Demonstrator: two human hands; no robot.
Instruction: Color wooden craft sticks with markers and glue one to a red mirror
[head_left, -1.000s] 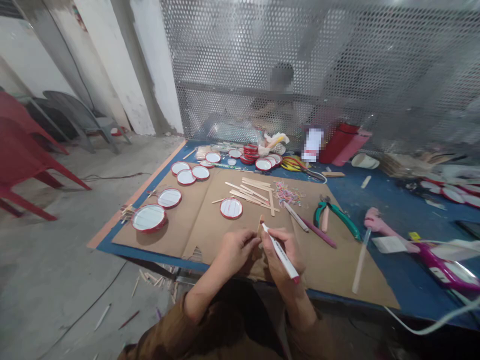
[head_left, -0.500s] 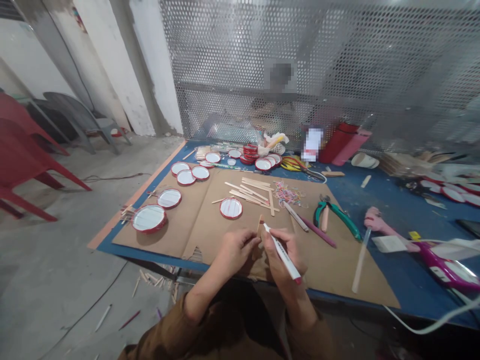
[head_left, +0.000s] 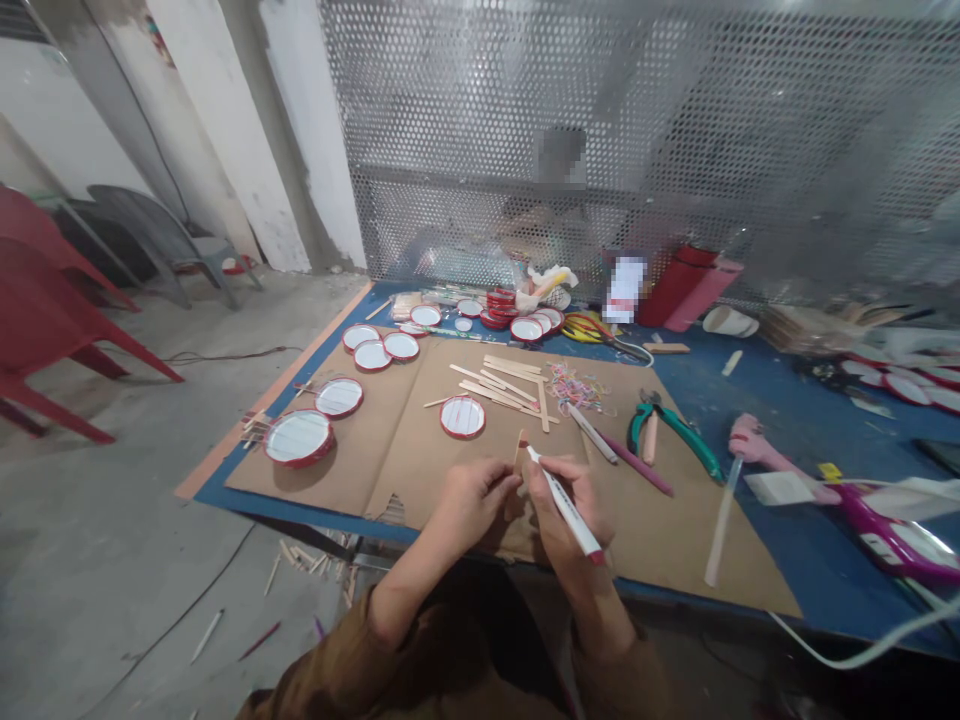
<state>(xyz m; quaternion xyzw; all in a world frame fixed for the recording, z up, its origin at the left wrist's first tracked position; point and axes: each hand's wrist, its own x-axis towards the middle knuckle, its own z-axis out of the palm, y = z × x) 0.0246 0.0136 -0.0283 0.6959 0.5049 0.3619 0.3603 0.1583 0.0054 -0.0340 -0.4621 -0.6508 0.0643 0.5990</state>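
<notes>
My left hand (head_left: pixel 478 497) pinches a small wooden craft stick (head_left: pixel 520 452) that stands up between the fingers; its top end looks dark red. In my right hand (head_left: pixel 574 500) is a white marker (head_left: pixel 568 512) with a red end, its tip touching or very close to the stick. Just beyond the hands, a round white disc with a red rim (head_left: pixel 462 417) lies on the cardboard (head_left: pixel 409 440). Loose craft sticks (head_left: pixel 501 386) are scattered behind it, beside a tangle of coloured rubber bands (head_left: pixel 577 387).
Green-handled pliers (head_left: pixel 679 435), a second marker (head_left: pixel 594 434) and a purple stick (head_left: pixel 639 463) lie to the right. A pink and purple glue gun (head_left: pixel 832 490) sits on the blue table (head_left: pixel 697 385). More red-rimmed discs (head_left: pixel 298 437) are at left. Perforated metal sheeting (head_left: pixel 465 130) stands behind.
Both hands stay in nearly the same place. The marker's back end has dipped very slightly; the stick and marker tip remain together.
</notes>
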